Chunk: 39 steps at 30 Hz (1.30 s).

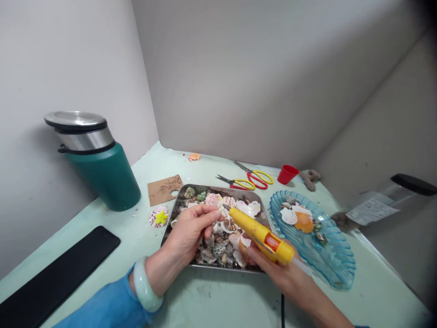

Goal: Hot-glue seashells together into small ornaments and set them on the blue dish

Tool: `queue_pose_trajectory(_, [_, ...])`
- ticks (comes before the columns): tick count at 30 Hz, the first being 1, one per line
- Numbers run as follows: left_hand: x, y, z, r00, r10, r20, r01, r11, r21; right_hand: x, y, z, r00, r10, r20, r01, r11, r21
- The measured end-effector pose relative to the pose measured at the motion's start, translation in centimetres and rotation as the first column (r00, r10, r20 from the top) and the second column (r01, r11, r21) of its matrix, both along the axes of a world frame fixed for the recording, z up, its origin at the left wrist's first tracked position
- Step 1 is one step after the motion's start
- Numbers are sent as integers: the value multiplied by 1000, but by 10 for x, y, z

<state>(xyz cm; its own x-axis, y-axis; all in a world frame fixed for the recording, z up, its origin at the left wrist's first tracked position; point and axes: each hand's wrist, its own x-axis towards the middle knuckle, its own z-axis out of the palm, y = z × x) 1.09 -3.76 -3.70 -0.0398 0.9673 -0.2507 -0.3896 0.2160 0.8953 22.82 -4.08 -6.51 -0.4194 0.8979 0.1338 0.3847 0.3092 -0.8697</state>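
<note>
My right hand is wrapped round a yellow hot glue gun, with a clear glue stick poking out of its back. The gun's nozzle points left, close to the fingertips of my left hand. Thumb and forefinger of that hand are pinched together; whatever small piece they hold is too little to make out. Both hands are over a metal tray full of seashells. A black cord hangs below my right hand.
Left are a green bottle, black phone-like slab, brown card and yellow-flowered disc. Behind lie scissors and a red cup. Right, a blue dish holds shells; a clear container stands beyond.
</note>
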Motion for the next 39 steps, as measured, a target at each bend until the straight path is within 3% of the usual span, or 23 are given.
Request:
queue_pose_trajectory(10, [-2,2,-4,1000,2,-4,-2,1000,17,0,-1,11,995,34,89,-42,995,86])
queue_pose_trajectory(16, [-2,1,-2,1000,4,-1,-4,1000,30,2,0,-1,1000,-13,13,13,1000,-2])
queue_pose_trajectory(20, [-2,2,-3,1000,1,17,-1,1000,24,3,1,-6,1000,-18,14,18,1000,12])
queue_pose_trajectory(30, [-1,0,-2,1000,-5,0,5,999,40,-1,-1,10,995,10,98,-19,996,86])
queue_pose_trajectory(35, [-1,1,-2,1000,-12,20,11,999,40,1,0,3,997,22,75,-27,997,66])
queue_pose_trajectory(39, [-1,1,-4,999,-19,31,17,999,43,2,-1,-6,999,-47,0,47,999,16])
